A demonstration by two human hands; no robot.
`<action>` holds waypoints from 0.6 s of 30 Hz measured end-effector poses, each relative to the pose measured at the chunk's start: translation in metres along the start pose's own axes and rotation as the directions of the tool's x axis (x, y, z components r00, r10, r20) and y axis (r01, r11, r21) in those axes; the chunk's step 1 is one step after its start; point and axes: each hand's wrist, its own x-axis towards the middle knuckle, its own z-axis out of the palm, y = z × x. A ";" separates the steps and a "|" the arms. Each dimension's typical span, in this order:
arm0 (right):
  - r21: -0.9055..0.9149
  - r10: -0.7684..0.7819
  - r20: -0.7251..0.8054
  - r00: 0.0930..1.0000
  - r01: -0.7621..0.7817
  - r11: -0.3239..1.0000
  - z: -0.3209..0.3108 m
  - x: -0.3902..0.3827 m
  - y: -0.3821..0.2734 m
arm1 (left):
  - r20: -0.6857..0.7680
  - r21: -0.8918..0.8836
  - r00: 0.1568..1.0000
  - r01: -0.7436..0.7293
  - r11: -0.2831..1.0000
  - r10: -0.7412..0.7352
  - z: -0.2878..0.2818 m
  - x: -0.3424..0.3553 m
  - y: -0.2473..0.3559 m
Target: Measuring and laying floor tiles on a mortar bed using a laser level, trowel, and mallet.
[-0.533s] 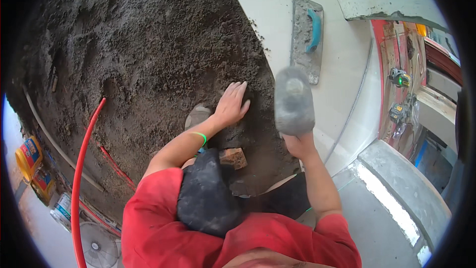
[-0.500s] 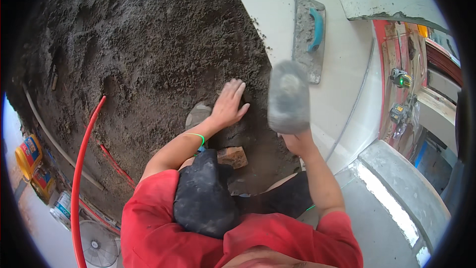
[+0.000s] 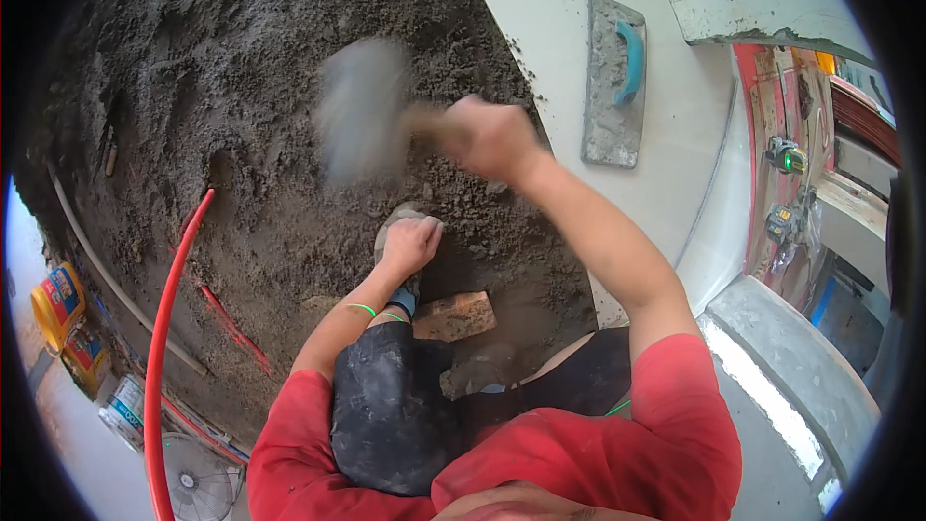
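My right hand (image 3: pixel 492 140) grips a mallet (image 3: pixel 362 111) by its short handle. Its broad grey head, smeared by motion, hangs over the dark mortar bed (image 3: pixel 251 68). My left hand (image 3: pixel 410 243) has its fingers curled and lies by my left shoe (image 3: pixel 386 232), partly covering it. Whether anything is inside those fingers is hidden. A reddish-brown brick (image 3: pixel 455 316) lies flat on the mortar beside my bent left knee.
A mortar-caked float (image 3: pixel 614 82) with a teal handle rests on a large pale tile (image 3: pixel 675 125) at right. At left, a red pipe (image 3: pixel 172 328) rises near yellow containers (image 3: pixel 60 304) and a fan (image 3: pixel 198 478). Laser-level devices (image 3: pixel 786 154) stand at far right.
My right hand has swung the mallet leftward from the pale tile to over the mortar. My left hand has drawn back toward my shoe, its spread fingers now curled.
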 end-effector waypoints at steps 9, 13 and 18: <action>0.352 0.309 -0.025 0.951 -0.281 0.893 -0.014 0.028 -0.034 | -0.015 0.005 1.000 0.008 1.000 -0.008 0.005 -0.002 0.001; 0.176 -0.175 0.079 0.981 0.159 0.971 -0.070 0.045 -0.094 | -0.074 0.015 0.997 -0.023 1.000 0.024 0.003 0.001 0.002; 0.002 0.376 0.091 0.922 -0.378 0.926 -0.044 -0.029 0.069 | -0.044 -0.031 0.998 -0.042 0.999 0.040 0.014 0.018 0.015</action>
